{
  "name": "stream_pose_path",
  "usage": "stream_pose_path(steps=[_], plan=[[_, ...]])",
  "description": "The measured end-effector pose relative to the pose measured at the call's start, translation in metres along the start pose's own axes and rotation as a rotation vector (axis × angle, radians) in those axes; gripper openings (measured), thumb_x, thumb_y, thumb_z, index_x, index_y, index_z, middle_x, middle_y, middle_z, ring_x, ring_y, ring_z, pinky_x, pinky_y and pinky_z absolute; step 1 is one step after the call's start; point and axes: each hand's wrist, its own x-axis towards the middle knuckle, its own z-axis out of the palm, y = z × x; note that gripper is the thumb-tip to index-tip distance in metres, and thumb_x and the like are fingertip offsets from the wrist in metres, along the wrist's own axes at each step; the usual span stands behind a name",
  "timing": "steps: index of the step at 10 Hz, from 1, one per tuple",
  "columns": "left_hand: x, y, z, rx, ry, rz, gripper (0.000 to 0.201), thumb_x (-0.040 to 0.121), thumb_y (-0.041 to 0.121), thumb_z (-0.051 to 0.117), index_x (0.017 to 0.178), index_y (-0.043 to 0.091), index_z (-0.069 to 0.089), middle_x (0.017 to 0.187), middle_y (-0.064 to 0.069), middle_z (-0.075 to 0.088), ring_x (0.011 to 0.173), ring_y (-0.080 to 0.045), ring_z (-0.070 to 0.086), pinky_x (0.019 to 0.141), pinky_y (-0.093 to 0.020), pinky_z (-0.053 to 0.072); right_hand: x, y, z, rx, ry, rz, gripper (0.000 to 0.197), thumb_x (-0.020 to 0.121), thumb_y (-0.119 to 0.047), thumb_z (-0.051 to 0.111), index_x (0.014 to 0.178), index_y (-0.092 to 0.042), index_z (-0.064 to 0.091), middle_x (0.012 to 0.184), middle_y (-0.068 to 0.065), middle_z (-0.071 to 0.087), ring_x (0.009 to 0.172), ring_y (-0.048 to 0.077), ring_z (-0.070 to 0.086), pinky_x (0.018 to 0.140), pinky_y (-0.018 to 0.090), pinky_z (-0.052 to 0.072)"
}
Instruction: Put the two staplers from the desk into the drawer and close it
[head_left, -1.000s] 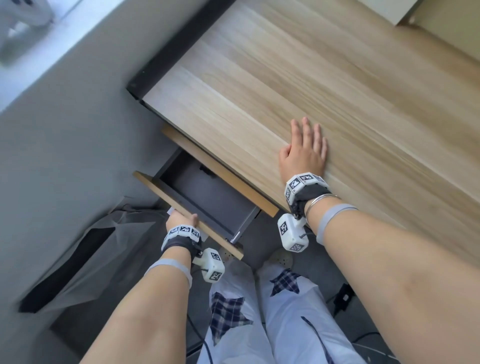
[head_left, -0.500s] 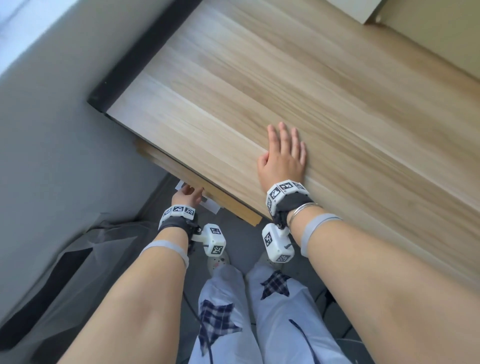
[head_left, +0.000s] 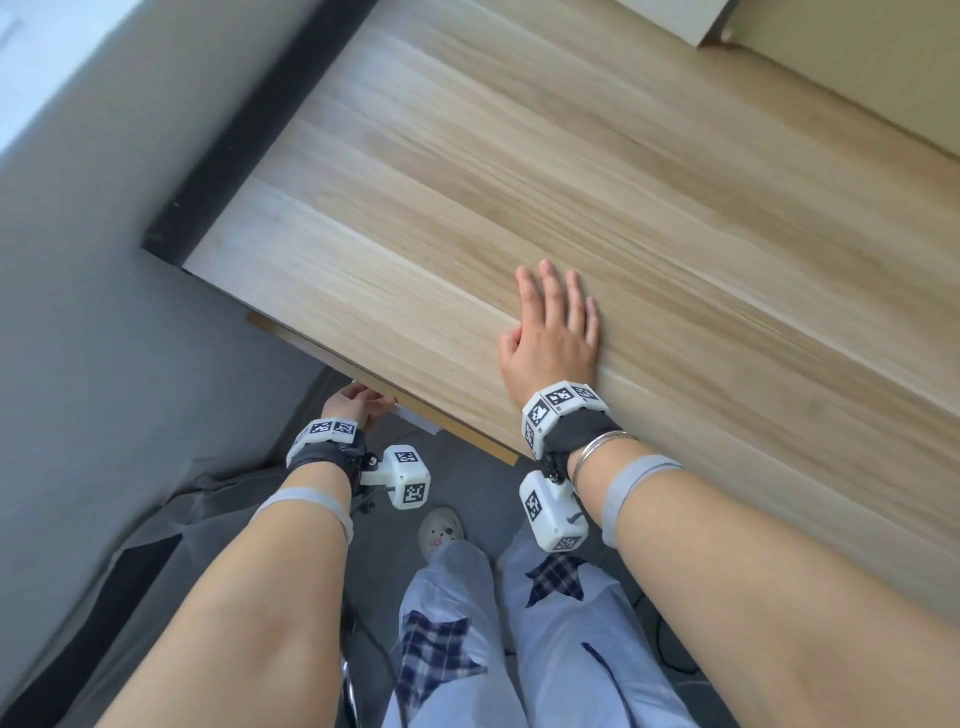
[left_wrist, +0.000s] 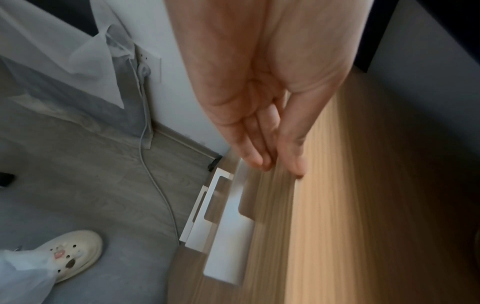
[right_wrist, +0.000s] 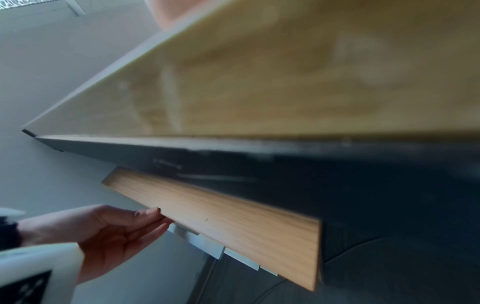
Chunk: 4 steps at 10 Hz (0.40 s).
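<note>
The drawer front (head_left: 467, 439) of light wood sits pushed in under the wooden desk (head_left: 571, 182), with only its top edge showing from above. My left hand (head_left: 358, 402) lies against it with straight fingers (left_wrist: 270, 148), just above the white handles (left_wrist: 226, 236). From the right wrist view the same left hand (right_wrist: 122, 232) touches the drawer front (right_wrist: 233, 216) near its left end. My right hand (head_left: 553, 332) rests flat, palm down, on the desk near its front edge. No stapler shows in any view, and the drawer's inside is hidden.
A grey wall runs close along the desk's left end. A grey bag (head_left: 156, 545) lies on the floor at the left. My legs and a white shoe (head_left: 441, 532) stand under the desk's front edge. A cable (left_wrist: 155, 185) runs down the wall and across the floor.
The drawer stood pulled out with its dark inside showing; my left hand has pushed it in under the desk. My right hand has stayed flat on the desk.
</note>
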Motion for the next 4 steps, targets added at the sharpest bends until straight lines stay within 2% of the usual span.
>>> stream_pose_path(steps=[1, 2, 3, 4], plan=[[0.000, 0.006, -0.005, 0.170, -0.006, -0.001, 0.019, 0.082, 0.012, 0.068, 0.070, 0.015, 0.054, 0.063, -0.007, 0.051, 0.055, -0.017, 0.043, 0.055, -0.023, 0.032, 0.000, -0.001, -0.001, 0.008, -0.021, 0.010, 0.067, 0.076, -0.026, 0.031, 0.142, -0.026, 0.041, 0.151, 0.001, 0.042, 0.141, 0.029, 0.036, 0.115, 0.046, 0.028], [-0.002, 0.010, -0.008, 0.261, -0.019, -0.002, 0.017, 0.077, 0.015, 0.073, 0.076, 0.011, 0.057, 0.064, -0.008, 0.054, 0.065, -0.019, 0.050, 0.067, -0.028, 0.039, 0.001, 0.000, -0.003, 0.011, -0.036, 0.020, 0.068, 0.075, -0.028, 0.031, 0.142, -0.026, 0.042, 0.151, 0.001, 0.043, 0.141, 0.029, 0.037, 0.115, 0.046, 0.028], [-0.012, 0.019, -0.010, 0.406, -0.041, 0.013, 0.015, 0.081, 0.019, 0.069, 0.080, 0.008, 0.060, 0.063, -0.009, 0.054, 0.054, -0.018, 0.045, 0.062, -0.027, 0.039, -0.002, -0.001, -0.006, 0.038, -0.079, 0.018, 0.068, 0.075, -0.029, 0.028, 0.142, -0.026, 0.042, 0.151, 0.001, 0.043, 0.141, 0.028, 0.036, 0.116, 0.045, 0.026], [-0.014, 0.016, -0.019, 0.389, -0.051, 0.030, 0.038, 0.087, 0.009, 0.061, 0.123, -0.001, 0.056, 0.060, -0.003, 0.067, 0.051, -0.014, 0.059, 0.070, -0.026, 0.045, 0.000, 0.002, -0.008, 0.058, -0.089, 0.020, 0.065, 0.078, -0.028, 0.030, 0.142, -0.026, 0.041, 0.152, 0.001, 0.041, 0.143, 0.028, 0.035, 0.117, 0.045, 0.025]])
